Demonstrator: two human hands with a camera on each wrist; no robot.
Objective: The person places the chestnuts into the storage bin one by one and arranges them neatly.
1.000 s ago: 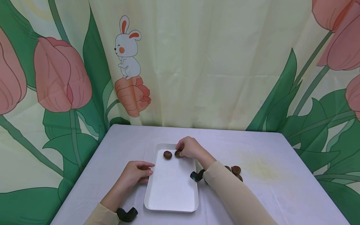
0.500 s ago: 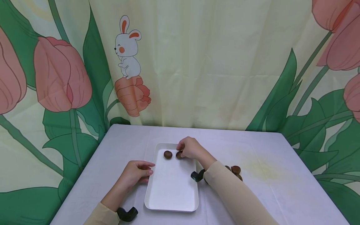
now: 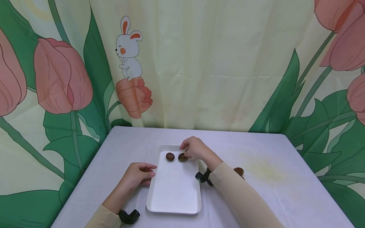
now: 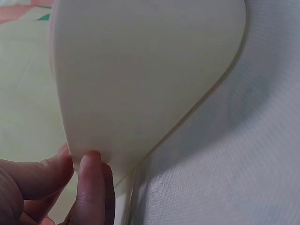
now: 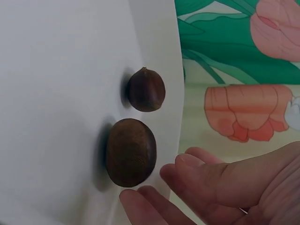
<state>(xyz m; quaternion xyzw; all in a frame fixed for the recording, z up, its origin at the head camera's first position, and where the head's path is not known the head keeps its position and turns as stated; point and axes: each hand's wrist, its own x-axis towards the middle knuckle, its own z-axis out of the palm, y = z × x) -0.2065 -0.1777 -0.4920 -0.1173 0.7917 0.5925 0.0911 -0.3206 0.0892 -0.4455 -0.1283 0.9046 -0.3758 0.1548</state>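
Note:
A white rectangular tray [image 3: 174, 193] lies on the table, with two brown chestnuts near its far end. My left hand [image 3: 139, 174] holds the tray's left edge; the left wrist view shows the fingertips [image 4: 91, 164] at its rim and outer wall. Beside the right-hand chestnut [image 3: 182, 157], my right hand [image 3: 196, 148] hovers over the tray's far right corner. In the right wrist view its fingers [image 5: 138, 206] are spread a little apart, close to that chestnut, with nothing between them. The other chestnut [image 5: 146, 90] sits to its left, a small gap between the two.
More chestnuts [image 3: 239, 171] lie on the white tablecloth to the right of the tray, partly hidden behind the right sleeve [image 3: 239, 193]. Black devices [image 3: 129, 217] are strapped at the wrists. A curtain printed with tulips [image 3: 64, 76] hangs behind the table.
My right hand has let go of the second chestnut and lifted slightly up and to the right. That chestnut shifted a little rightward first. The left hand and tray stay put.

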